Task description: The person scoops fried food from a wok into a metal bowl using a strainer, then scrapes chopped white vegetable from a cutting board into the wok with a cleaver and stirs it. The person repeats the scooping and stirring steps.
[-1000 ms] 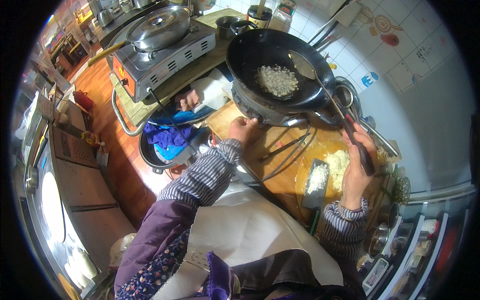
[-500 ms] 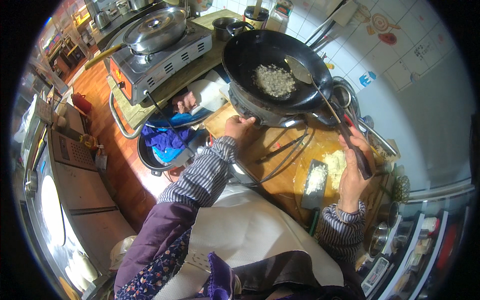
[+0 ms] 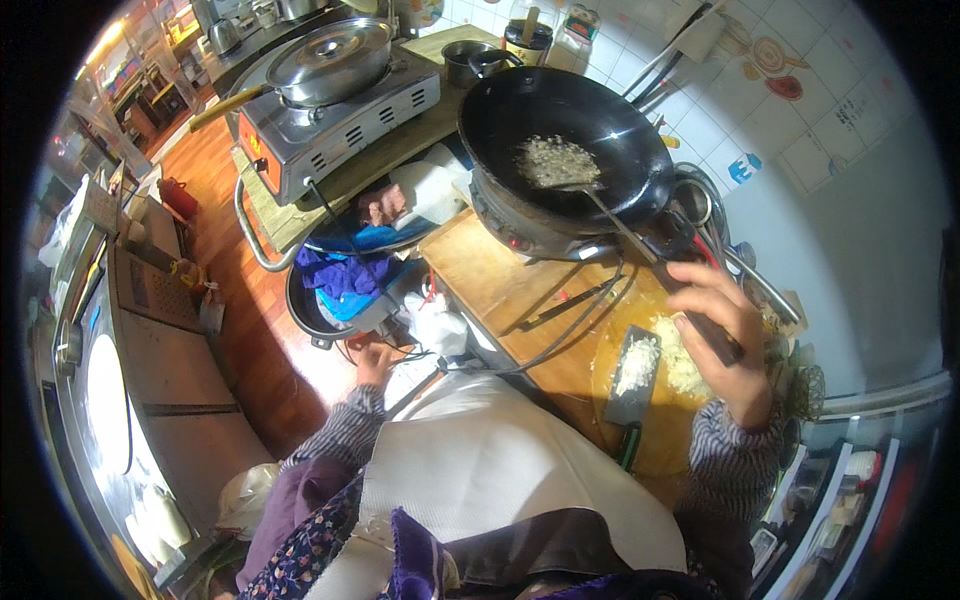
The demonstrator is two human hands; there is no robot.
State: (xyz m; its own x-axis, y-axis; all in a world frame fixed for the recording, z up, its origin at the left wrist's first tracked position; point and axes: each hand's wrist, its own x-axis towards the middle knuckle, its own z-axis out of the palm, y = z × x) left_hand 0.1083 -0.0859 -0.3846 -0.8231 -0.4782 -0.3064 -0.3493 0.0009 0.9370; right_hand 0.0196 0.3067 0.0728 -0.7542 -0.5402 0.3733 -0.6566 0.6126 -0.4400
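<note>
My right hand (image 3: 728, 345) is closed round the long dark handle of a spatula (image 3: 625, 232). Its metal blade dips into a black wok (image 3: 630, 125) beside bubbling, pale chopped bits (image 3: 556, 160). The wok sits on a round burner (image 3: 505, 225) with a small red light on its front. My left hand (image 3: 372, 362) hangs low, away from the burner, beside a white plastic bag (image 3: 437, 325). Its fingers look loosely apart with nothing in them. Nearer me, a cleaver (image 3: 628, 402) with a green handle lies on the board, white chopped bits on its blade.
A wooden board (image 3: 470, 265) under the burner carries a pale chopped heap (image 3: 682, 365) and a black cable (image 3: 575, 325). At the left stands a gas stove (image 3: 350, 130) with a lidded pan (image 3: 335, 65). Below it, a black tub (image 3: 310, 315) holds purple and blue cloths.
My left hand has left the burner's front and dropped down and left. The spatula's blade has moved from the wok's right side to the near edge of the frying bits.
</note>
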